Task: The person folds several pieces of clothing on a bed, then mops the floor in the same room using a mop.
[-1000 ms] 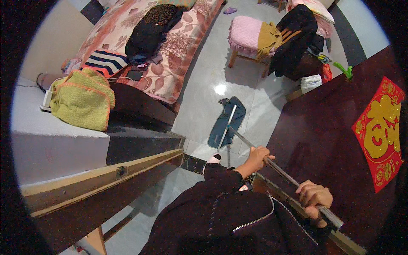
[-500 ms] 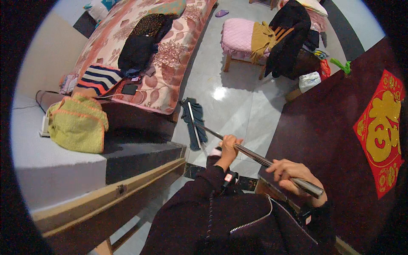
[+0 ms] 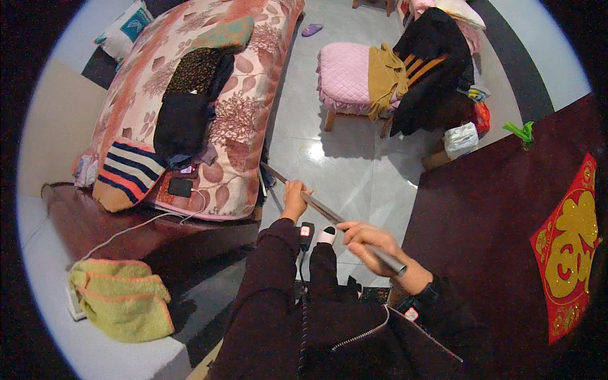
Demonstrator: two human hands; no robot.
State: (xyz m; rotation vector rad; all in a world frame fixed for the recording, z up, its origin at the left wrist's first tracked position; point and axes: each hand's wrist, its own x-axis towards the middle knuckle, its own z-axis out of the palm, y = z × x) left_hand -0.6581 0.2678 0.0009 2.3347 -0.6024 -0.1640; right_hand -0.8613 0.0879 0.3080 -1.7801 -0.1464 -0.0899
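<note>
Both my hands are on the metal handle [image 3: 326, 215] of a flat mop, which slants from the bed's lower right corner toward my right side. My left hand [image 3: 295, 200] wraps round it about midway. Nearer its blunt end, my right hand [image 3: 370, 244] curls over it, slightly blurred. The mop's far end lies at the bed's side, where its head is mostly hidden; only a small dark and pale part shows.
On the left stands a bed [image 3: 244, 114] with clothes and a striped cushion [image 3: 130, 174]. A yellow-green towel [image 3: 120, 297] lies on a ledge. Ahead are a padded stool [image 3: 345, 76] and a chair draped in black cloth [image 3: 430, 63]. A dark red door [image 3: 481, 240] stands at right.
The mop head has gone from the open floor to the bed's edge, mostly out of sight. Both hands have shifted left with the handle, and the view has moved forward.
</note>
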